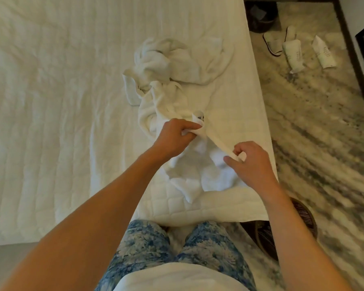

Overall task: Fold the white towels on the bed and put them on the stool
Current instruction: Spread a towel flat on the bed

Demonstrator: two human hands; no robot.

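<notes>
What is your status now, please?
Left hand pinches towel edge. Right hand pinches same edge. Other towels crumpled beyond, unfolded. Nothing in the way.

On the bed (51,101), close to its right edge, a towel (187,175) lies near the foot, with the left hand (174,135) and right hand (250,162) on it. A heap of towels (177,59) lies farther up the bed, touching the first. On the floor (324,122) right of the bed, the stool (303,217) stands by the foot corner, with slippers (272,43), rolled packets (324,55) and a bin (261,17) farther up.
</notes>
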